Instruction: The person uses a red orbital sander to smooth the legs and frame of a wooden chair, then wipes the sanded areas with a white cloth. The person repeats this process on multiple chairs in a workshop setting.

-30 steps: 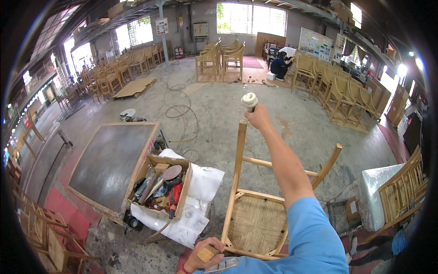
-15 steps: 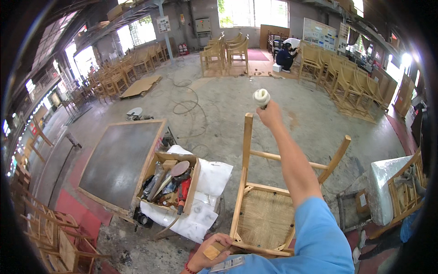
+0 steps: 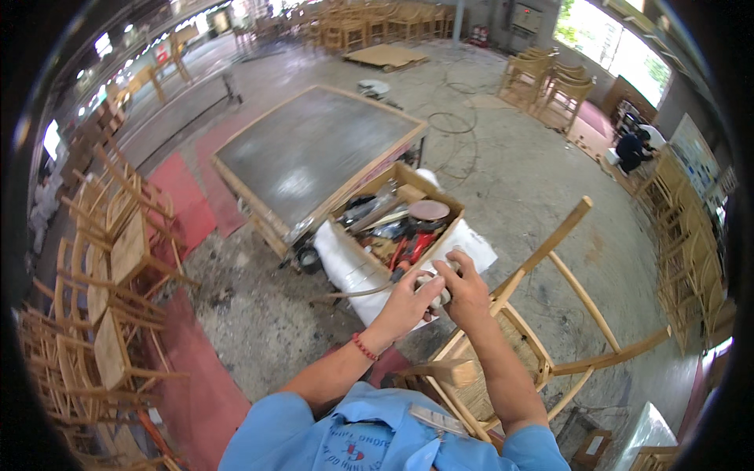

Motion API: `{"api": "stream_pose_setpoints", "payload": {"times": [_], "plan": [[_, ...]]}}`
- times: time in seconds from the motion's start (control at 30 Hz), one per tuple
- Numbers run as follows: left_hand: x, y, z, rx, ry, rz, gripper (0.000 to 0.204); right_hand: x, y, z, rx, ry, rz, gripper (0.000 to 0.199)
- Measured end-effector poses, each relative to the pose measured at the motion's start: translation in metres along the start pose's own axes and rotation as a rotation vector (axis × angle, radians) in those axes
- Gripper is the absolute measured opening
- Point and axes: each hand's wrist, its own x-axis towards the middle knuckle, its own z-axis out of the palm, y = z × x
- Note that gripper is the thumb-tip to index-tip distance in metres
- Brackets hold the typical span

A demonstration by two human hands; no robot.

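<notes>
My left hand [image 3: 402, 304] and my right hand [image 3: 469, 289] meet in front of me, both closed around a small whitish roll [image 3: 434, 287]. They hover over the near corner of a light wooden chair [image 3: 550, 314] with a woven seat, which lies tipped with its legs pointing up and to the right. Just beyond my hands, an open wooden box [image 3: 440, 235] filled with tools, among them red-handled ones, rests on a white sheet [image 3: 345, 267].
A low table with a grey top [image 3: 314, 149] stands behind the box. Stacked wooden chairs [image 3: 102, 259] line the left side, and more chairs [image 3: 683, 235] stand at the right and far back. A person [image 3: 631, 147] crouches in the distance. Cables [image 3: 455, 118] lie on the concrete floor.
My right arm has come down from its raised reach over the chair leg, bringing the roll with it. My left hand rose to join it. The view swung left toward the table.
</notes>
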Motion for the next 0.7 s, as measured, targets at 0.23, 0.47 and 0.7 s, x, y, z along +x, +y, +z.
{"api": "stream_pose_setpoints", "payload": {"times": [0.23,0.47,0.7], "plan": [[-0.012,-0.061,-0.185,0.366,0.487,0.139,0.025,-0.051,0.000,0.002,0.364,0.181,0.398,0.045],[0.026,-0.137,-0.391,0.792,0.778,-0.011,0.036,-0.183,-0.020,-0.020,0.255,0.420,0.887,0.035],[0.070,-0.153,-0.426,0.903,0.784,-0.084,0.039,-0.270,-0.073,-0.040,0.337,0.530,1.211,0.037]]}}
